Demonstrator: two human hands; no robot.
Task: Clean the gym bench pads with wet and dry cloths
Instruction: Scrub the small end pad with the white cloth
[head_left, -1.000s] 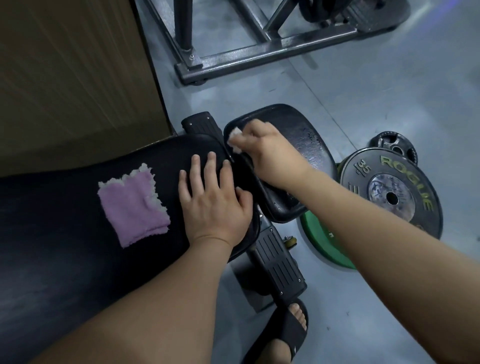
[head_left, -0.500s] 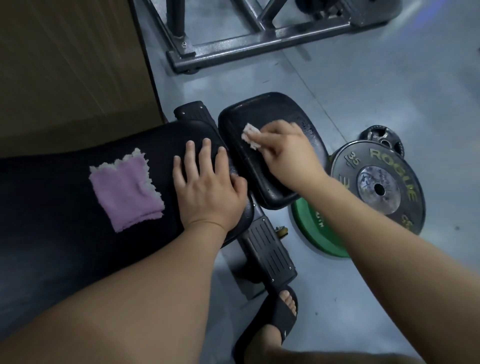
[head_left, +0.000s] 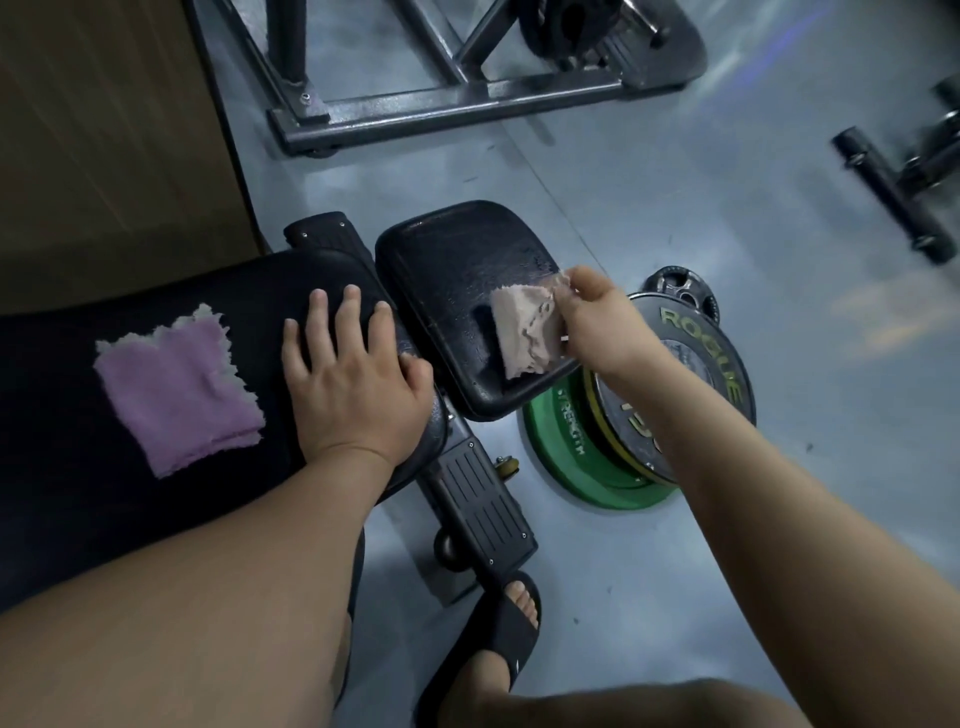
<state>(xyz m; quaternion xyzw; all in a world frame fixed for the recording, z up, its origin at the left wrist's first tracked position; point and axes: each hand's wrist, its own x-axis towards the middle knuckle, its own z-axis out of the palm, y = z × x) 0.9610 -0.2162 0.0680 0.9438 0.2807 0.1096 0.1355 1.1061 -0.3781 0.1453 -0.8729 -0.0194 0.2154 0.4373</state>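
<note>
Head view. Pinching the upper corner of a beige cloth (head_left: 524, 332) between the right fingers (head_left: 569, 299), thumb against curled forefinger, with the rest of the cloth hanging down and draped over the near right part of the seat pad (head_left: 457, 270). Holding nothing in the left fingers (head_left: 348, 306): spread straight and pressed flat on the end of the long back pad (head_left: 67, 493), just left of the seat pad. Further left of the seat pad, well apart from it, flat on the back pad: a folded purple cloth (head_left: 179, 395), untouched. On the floor just right of the seat pad: stacked weight plates (head_left: 691, 364). Beyond the seat pad: a steel frame (head_left: 441, 104).

Judging by the sheen beside the beige cloth, probably mid-wipe with the damp one. Turning on this: most of the seat pad lying up and left of the right fingers, long axis running away from the person. Right hand (head_left: 597, 322) plainly nearer that surface; left hand (head_left: 353, 374) nearer the purple cloth, likely for the drying pass.
</note>
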